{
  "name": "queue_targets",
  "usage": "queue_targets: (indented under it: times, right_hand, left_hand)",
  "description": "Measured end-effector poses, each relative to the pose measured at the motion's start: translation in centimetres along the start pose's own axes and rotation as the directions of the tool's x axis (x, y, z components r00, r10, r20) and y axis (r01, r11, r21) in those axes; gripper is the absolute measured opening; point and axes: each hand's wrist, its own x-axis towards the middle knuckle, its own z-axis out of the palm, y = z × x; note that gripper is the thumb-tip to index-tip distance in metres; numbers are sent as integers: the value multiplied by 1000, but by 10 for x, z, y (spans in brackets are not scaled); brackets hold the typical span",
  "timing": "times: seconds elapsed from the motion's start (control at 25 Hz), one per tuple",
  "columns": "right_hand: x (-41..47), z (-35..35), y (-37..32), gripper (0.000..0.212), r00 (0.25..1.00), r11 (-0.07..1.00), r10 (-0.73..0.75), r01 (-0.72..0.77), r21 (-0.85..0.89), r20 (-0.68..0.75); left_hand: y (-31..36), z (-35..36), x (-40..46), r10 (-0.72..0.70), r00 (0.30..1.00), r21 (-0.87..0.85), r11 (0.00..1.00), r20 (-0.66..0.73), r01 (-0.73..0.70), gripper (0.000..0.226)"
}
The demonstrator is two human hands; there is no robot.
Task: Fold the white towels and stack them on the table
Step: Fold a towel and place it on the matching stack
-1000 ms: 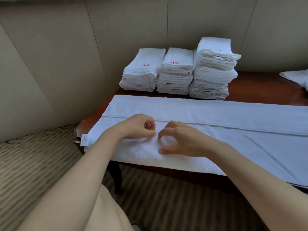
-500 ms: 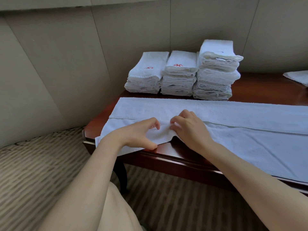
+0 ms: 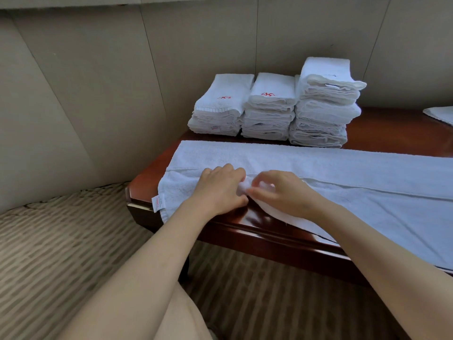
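Towel [image 3: 318, 173], white and long, lies spread across the tabletop [image 3: 392, 128], near the folded stacks [image 3: 272, 106]. Left hand [image 3: 220, 190] and right hand [image 3: 282, 192] pinch its near edge, fingers curled. Lengthwise fold underway; next, carry that edge evenly toward the far side.

I have drawn the long towel's [image 3: 318, 168] near edge up off the table [image 3: 245, 217] front, left hand [image 3: 218, 190] and right hand [image 3: 282, 192] pinching it closer together.

table [image 3: 382, 123]: dark wood | long towel [image 3: 343, 173] spread | three folded stacks [image 3: 269, 106] behind
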Motion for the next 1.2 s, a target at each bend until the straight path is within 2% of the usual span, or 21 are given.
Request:
queue_targets:
  times: [0.08, 0.16, 0.28, 0.36, 0.44, 0.52, 0.6, 0.64, 0.72, 0.8, 0.88, 1.04, 1.12, 1.2]
  right_hand:
    - [-5, -6, -1, 36, 995, 991, -24, 36, -128, 93]
    - [-9, -9, -2, 34, 994, 972, -19, 43, -230, 104]
    - [-14, -6, 0, 31, 1000, 896, 4, 2, -444, 12]
    - [-16, -7, 0, 22, 998, 871, 20, -48, -489, -62]
    - [-18, -15, 1, 15, 995, 851, 81, -98, -516, -56]
    - [-17, -33, 3, 12, 973, 799, 225, -157, -581, 48]
    - [-12, -57, 6, 17, 908, 771, 398, -257, -583, 127]
    - [-7, -67, 9, 13, 897, 769, 434, -320, -553, 86]
    - [5, -84, 16, 16, 893, 779, 420, -447, -441, -163]
    - [22, -87, 25, 30, 837, 777, 349, -510, -369, -421]
    - [40, -79, 38, 38, 807, 790, 286, -504, -349, -517]
    - [78, -57, 76, 38, 805, 814, 211, -459, -357, -555]
    - [91, -49, 95, 29, 842, 821, 230, -437, -367, -489]
    - [99, -43, 111, 19, 876, 831, 245, -410, -376, -414]
  left_hand:
    - [1, 0, 3, -13, 1000, 30, 999, -26, 14, 37]
    - [4, 0, 3, -20, 999, 73, 997, -40, 23, 32]
    - [8, 2, 1, -35, 994, 170, 984, -105, 53, 34]
    - [6, -6, 1, -77, 981, 206, 972, -179, 114, 39]
    - [-3, -20, 3, -147, 948, 229, 949, -284, 216, 39]
    - [-17, -34, 5, -214, 904, 214, 927, -370, 307, 39]
    - [-31, -45, 11, -282, 873, 168, 913, -398, 372, 41]
    - [-37, -49, 15, -305, 863, 164, 904, -403, 396, 41]
    - [-45, -55, 28, -306, 860, 197, 890, -410, 410, 36]
    - [-50, -57, 45, -274, 881, 254, 886, -385, 387, 32]
    - [-57, -54, 63, -261, 902, 300, 880, -343, 369, 34]
    - [-74, -37, 102, -243, 926, 451, 819, -289, 355, 49]
    - [-83, -23, 117, -218, 944, 542, 777, -246, 321, 63]
    - [-93, -9, 126, -256, 946, 598, 733, -198, 323, 71]
